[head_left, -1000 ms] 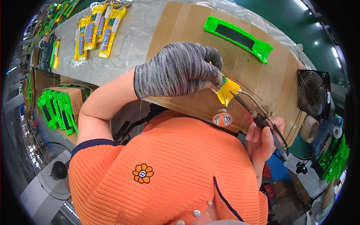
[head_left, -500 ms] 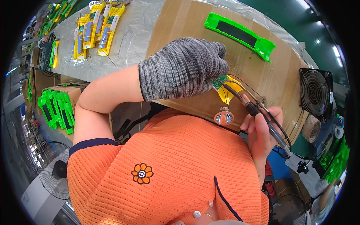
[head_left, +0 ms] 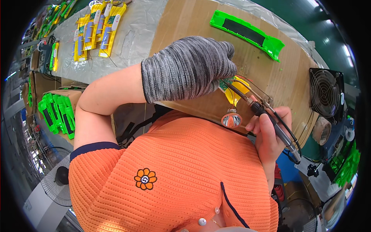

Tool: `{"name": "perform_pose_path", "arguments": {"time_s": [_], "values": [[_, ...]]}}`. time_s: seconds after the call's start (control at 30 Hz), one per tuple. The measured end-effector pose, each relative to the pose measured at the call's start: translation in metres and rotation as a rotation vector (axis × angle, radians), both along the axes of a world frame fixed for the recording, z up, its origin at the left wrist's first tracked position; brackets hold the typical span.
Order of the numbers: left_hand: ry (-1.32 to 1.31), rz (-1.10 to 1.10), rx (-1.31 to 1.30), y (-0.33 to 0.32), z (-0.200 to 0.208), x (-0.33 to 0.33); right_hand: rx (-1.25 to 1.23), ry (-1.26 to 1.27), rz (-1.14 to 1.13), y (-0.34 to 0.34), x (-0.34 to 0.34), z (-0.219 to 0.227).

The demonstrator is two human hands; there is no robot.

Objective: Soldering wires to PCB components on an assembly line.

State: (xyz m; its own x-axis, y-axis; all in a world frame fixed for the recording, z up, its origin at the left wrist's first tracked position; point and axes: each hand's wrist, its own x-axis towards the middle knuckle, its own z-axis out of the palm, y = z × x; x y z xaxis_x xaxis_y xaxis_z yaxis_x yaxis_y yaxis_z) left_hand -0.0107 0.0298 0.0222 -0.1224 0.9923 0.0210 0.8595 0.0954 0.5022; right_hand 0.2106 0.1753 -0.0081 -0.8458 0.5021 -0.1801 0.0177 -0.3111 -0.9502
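My left hand (head_left: 191,69), in a grey knit glove, is closed over a yellow plastic housing (head_left: 232,98) with a small green circuit board (head_left: 223,86). Its fingertips are mostly hidden behind the glove. A round silver reflector (head_left: 231,120) hangs by wires from the housing's near end, over the cardboard's front edge. My bare right hand (head_left: 271,133) grips a soldering iron (head_left: 279,130) like a pen, thumb on top. The iron's tip reaches the board beside my left fingers; whether it touches is too small to tell. A thin metal tube runs along the iron.
Cardboard (head_left: 181,19) covers the bench. A green casing half (head_left: 247,35) lies at the far side. Several yellow housings with batteries and loose wires (head_left: 104,36) lie at left. A box of green casings (head_left: 58,112) stands lower left. A square fan (head_left: 326,92) is at right.
My right hand and the soldering iron have shifted slightly. The reflector sits a touch further right, and the bench things have drifted slightly in view. Both hands keep their hold.
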Motion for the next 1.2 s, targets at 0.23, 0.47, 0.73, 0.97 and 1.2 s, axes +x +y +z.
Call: {"name": "perform_pose_path", "arguments": {"time_s": [0.23, 0.47, 0.73, 0.97, 1.2], "values": [[-0.029, -0.021, 0.027, 0.001, -0.006, -0.002, 0.013, 0.001, 0.016, 0.003, 0.001, 0.0], [-0.026, -0.028, 0.0, 0.001, -0.005, -0.004, 0.042, 0.008, -0.054, 0.01, 0.008, 0.005], [-0.003, -0.021, 0.005, -0.003, -0.007, -0.003, 0.021, 0.165, -0.314, 0.029, 0.012, 0.001], [-0.171, -0.116, 0.0, 0.014, -0.001, -0.036, 0.001, 0.203, -0.35, 0.046, 0.025, 0.002], [0.149, -0.095, 0.178, 0.051, -0.03, -0.058, 0.013, 0.22, -0.443, 0.054, 0.024, -0.008]]}}
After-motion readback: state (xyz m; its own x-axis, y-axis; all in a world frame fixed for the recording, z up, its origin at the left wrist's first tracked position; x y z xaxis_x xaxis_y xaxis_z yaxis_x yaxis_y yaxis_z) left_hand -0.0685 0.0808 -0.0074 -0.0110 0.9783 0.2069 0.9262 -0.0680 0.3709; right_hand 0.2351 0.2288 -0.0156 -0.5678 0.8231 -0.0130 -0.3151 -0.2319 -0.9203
